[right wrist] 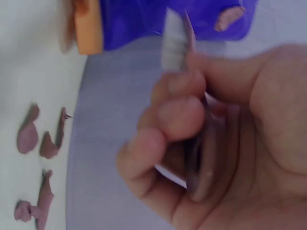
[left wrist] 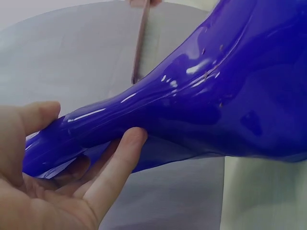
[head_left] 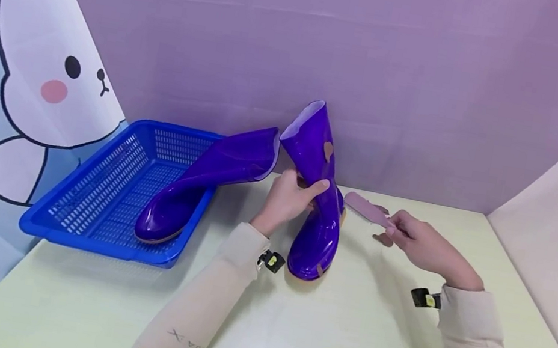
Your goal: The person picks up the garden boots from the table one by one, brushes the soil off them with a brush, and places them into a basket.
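A shiny purple rain boot (head_left: pixel 317 235) stands on the table with its shaft leaning back to the left. My left hand (head_left: pixel 287 201) grips the shaft near the ankle, thumb across the front. Brownish patches (head_left: pixel 328 151) stick to the upper shaft and the toe; small specks also dot the boot in the left wrist view. My right hand (head_left: pixel 423 245) holds a pink brush (head_left: pixel 365 208) by its handle, with the pale bristles (right wrist: pixel 174 43) facing down. The brush head is close to the boot's right side; whether it touches cannot be told.
A blue plastic basket (head_left: pixel 98 244) sits at the left, and a second purple boot (head_left: pixel 226 159) lies tilted in it with its shaft over the right rim. Brownish scraps (right wrist: pixel 29 136) lie on the table behind my right hand. A purple backdrop (head_left: pixel 406 97) closes off the back.
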The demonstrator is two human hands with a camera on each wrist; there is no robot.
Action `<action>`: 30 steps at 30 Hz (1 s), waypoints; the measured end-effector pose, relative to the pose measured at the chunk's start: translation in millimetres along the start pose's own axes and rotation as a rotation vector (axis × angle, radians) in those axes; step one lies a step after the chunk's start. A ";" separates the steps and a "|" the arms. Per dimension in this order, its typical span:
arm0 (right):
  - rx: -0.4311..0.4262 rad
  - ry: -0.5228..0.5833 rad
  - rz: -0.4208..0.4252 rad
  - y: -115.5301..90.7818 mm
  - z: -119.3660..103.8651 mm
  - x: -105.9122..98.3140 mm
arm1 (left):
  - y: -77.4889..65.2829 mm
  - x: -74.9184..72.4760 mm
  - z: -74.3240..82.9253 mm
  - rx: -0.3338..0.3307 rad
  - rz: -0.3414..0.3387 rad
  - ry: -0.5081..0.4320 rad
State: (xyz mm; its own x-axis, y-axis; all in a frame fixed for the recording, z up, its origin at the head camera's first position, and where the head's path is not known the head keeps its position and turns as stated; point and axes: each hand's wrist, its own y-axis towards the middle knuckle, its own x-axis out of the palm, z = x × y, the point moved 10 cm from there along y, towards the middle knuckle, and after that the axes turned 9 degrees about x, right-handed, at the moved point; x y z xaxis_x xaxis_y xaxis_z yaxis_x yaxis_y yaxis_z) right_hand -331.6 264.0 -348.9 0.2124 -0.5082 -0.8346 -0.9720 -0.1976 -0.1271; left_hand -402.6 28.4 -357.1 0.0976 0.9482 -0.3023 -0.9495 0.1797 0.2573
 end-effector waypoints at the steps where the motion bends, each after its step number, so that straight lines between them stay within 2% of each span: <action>1: -0.012 -0.001 -0.004 -2.7 -1.6 -2.4 | 0.6 -0.2 0.9 0.004 -0.009 -0.019; 5: -0.064 0.049 -0.067 -8.6 -8.4 -4.7 | 2.3 -1.1 1.3 0.002 -0.044 -0.084; 9: -0.143 0.091 -0.188 -11.7 -21.2 6.9 | 3.2 -5.0 1.2 -0.003 -0.057 -0.103; 13: -0.233 0.051 -0.292 -14.4 -37.8 26.0 | 3.0 -10.4 0.8 -0.005 -0.050 -0.070; 17: -0.245 0.006 -0.360 -15.1 -43.8 40.7 | 3.0 -10.9 -0.1 -0.009 -0.057 -0.072; 21: -0.178 -0.044 -0.353 -16.1 -34.9 37.9 | 3.0 -10.5 -0.9 -0.014 -0.052 -0.078; 30: -0.039 -0.086 -0.216 -26.7 -6.4 -1.4 | 3.2 -10.5 -0.9 -0.016 -0.043 -0.046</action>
State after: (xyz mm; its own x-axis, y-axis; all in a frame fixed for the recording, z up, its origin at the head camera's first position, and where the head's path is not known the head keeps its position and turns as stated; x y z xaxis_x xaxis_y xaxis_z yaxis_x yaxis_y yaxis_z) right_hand -305.4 264.6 -340.9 0.4043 -0.3779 -0.8329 -0.8998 -0.3276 -0.2882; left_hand -407.0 18.7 -353.9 0.1513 0.9508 -0.2705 -0.9489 0.2164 0.2298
